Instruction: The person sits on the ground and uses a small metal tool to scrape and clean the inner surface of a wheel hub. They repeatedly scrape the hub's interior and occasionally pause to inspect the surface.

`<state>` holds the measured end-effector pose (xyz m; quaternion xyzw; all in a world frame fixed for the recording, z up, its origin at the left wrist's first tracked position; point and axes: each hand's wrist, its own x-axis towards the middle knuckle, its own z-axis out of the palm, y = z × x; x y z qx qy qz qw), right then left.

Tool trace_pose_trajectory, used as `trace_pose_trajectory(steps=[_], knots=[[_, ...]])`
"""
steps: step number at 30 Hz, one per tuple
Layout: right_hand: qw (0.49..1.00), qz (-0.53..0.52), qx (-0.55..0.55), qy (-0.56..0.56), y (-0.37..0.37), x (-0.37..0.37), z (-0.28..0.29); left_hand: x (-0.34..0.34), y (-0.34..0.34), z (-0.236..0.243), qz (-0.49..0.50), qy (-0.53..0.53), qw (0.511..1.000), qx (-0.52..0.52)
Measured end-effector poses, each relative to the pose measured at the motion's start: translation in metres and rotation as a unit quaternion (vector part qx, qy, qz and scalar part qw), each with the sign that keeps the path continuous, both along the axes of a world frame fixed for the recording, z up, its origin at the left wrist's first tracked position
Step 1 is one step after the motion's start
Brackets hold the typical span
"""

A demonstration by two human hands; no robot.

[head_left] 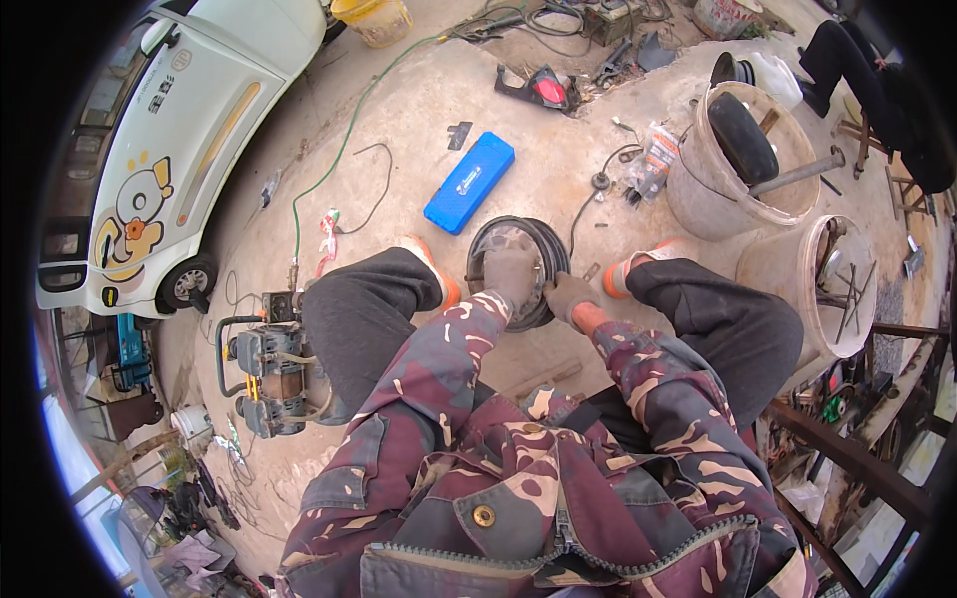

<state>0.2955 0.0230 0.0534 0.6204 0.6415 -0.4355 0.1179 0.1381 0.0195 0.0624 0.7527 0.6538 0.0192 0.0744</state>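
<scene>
A dark metal wheel rim (554,249) stands on the ground between my feet. My left hand (510,273), in a grey glove, reaches over its hollow and grips it, the fingertips partly hidden inside. At the right edge of the rim, my gloved right hand (573,297) is closed with curled fingers against the metal. Just beyond the rim, to the left, lies a closed blue plastic case (470,183). A thin black cable (588,204) runs from behind the rim to a small round fitting.
Two large whitish buckets (688,194) with tools and parts stand on the right. An air compressor (271,374) sits by my left knee, with a green hose (342,149) leading away. A white van (189,140) is parked at left. A red-and-black tool (546,90) lies ahead.
</scene>
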Motion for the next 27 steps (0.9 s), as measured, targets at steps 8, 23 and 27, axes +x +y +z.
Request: trace_pose_trajectory(steps=[8,23,27], knots=[[1.000,0.008,0.007,0.000,-0.002,0.002,-0.006,-0.005,0.011,0.009,0.101,-0.142,0.985,-0.016],[0.958,-0.202,0.023,0.203,0.041,0.007,-0.016,-0.034,0.003,-0.006,0.229,-0.598,0.733,-0.232],[0.916,-0.274,-0.082,0.282,0.040,-0.019,-0.004,-0.032,-0.002,-0.011,0.193,-0.653,0.681,-0.269]])
